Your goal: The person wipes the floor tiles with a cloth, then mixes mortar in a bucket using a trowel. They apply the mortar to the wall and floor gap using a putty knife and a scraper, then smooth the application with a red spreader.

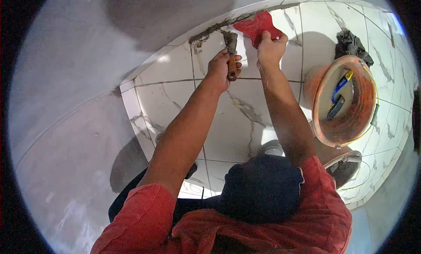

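My left hand is closed round the wooden handle of a putty knife. The knife's grey, smeared blade points away from me, toward the strip at the wall's foot. In my right hand is a red flexible scraper, pinched at its near edge. Its far edge lies close to a dark, rough band of mortar along the joint between floor and wall. White marbled floor tiles lie beneath both hands, with grey smears near the knife blade.
An orange bucket stands at the right, holding a blue-and-yellow brush and a dark-headed tool. Behind it lies a crumpled black bag. A second container sits nearer me. The grey wall rises at left.
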Tool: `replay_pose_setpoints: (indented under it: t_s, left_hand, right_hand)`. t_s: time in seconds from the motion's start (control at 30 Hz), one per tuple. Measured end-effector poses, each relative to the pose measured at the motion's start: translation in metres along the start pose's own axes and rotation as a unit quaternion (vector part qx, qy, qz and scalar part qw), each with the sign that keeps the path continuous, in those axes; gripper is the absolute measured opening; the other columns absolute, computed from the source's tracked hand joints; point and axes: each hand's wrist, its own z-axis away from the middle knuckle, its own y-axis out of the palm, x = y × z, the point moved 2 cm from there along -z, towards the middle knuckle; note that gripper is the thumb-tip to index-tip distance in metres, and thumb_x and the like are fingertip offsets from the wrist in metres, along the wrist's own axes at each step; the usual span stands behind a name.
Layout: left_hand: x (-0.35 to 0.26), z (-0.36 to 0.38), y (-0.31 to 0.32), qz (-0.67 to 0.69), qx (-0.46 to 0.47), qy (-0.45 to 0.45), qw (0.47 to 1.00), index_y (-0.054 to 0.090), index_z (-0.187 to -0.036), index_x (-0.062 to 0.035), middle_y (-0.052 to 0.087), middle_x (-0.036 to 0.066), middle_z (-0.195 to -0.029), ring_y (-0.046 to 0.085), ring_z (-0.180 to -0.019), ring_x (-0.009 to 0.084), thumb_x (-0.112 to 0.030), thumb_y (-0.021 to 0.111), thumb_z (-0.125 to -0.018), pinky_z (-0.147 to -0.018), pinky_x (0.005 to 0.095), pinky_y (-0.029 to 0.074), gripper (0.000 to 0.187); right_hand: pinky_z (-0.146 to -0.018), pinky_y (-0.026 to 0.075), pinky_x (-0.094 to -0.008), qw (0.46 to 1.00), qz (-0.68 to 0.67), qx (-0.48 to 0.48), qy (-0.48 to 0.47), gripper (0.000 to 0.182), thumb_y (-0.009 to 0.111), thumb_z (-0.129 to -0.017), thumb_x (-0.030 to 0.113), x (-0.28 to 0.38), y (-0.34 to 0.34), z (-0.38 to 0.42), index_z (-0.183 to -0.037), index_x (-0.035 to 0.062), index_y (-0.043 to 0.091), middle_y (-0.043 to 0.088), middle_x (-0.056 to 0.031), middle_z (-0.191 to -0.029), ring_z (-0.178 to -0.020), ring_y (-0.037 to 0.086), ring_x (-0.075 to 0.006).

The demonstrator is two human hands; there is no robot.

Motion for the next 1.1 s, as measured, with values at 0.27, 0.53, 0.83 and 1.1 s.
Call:
replay_pose_setpoints:
  t_s: [0.27, 0.53, 0.83, 1.1]
  left_hand:
    - [-0.007, 0.035, -0.01, -0.022, -0.044, 0.027, 0.998, 0.047, -0.126, -0.0097, 0.064, 0.012, -0.095, 0.058, -0.069, 0.0181, -0.019, 0.041, -0.102, -0.047, 0.0268, 0.046, 0.027]
    - [0.006, 0.073, -0.044, -0.04, -0.097, -0.008, 0.994, 0.045, -0.13, -0.0094, 0.064, 0.01, -0.097, 0.056, -0.07, 0.017, -0.022, 0.038, -0.103, -0.051, 0.0282, 0.046, 0.03]
    - [0.013, 0.098, -0.061, -0.062, -0.101, -0.007, 0.993, 0.047, -0.127, -0.0081, 0.064, 0.011, -0.098, 0.056, -0.073, 0.0183, -0.02, 0.039, -0.104, -0.061, 0.0319, 0.05, 0.027]
    - [0.018, 0.113, -0.064, -0.054, -0.116, -0.013, 0.992, 0.049, -0.124, -0.008, 0.065, 0.01, -0.096, 0.057, -0.072, 0.0181, -0.019, 0.039, -0.104, -0.061, 0.0327, 0.051, 0.026]
  right_hand:
    - [-0.082, 0.051, -0.0342, 0.999, 0.01, -0.014, -0.03, 0.036, 0.062, -0.085, 0.002, -0.003, -0.014, 0.002, -0.117, -0.003, 0.046, 0.061, -0.0148, -0.104, -0.09, 0.062, -0.0218]
    - [-0.086, 0.048, -0.0336, 0.997, 0.062, -0.023, -0.034, 0.037, 0.063, -0.087, 0.004, -0.017, 0.008, -0.013, -0.118, -0.005, 0.044, 0.06, -0.0156, -0.105, -0.096, 0.06, -0.0233]
    - [-0.088, 0.048, -0.035, 0.997, 0.0, -0.048, -0.055, 0.04, 0.063, -0.087, 0.004, -0.01, -0.007, -0.016, -0.121, -0.0045, 0.043, 0.059, -0.0163, -0.11, -0.098, 0.059, -0.0248]
    - [-0.089, 0.048, -0.0357, 0.996, 0.021, -0.061, -0.06, 0.039, 0.062, -0.085, 0.006, 0.004, -0.008, -0.013, -0.118, -0.0057, 0.045, 0.06, -0.0181, -0.107, -0.097, 0.06, -0.0261]
